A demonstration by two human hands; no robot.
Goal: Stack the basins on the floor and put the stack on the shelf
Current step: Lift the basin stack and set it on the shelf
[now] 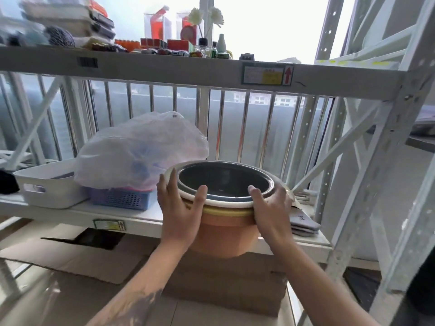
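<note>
We hold stack (223, 222) at shelf (131, 214) edge, left hand (180, 208) and right hand (270, 208) clamped on rim. Next, we judge: slide stack onto shelf, right of bag (138, 149).

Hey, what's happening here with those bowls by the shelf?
A person is holding a nested stack of basins with both hands, the left hand and the right hand each with a grip on the rim. The stack is at the front edge of the lower shelf, beside a purple basket under a plastic bag. It does not look set down yet.
</note>
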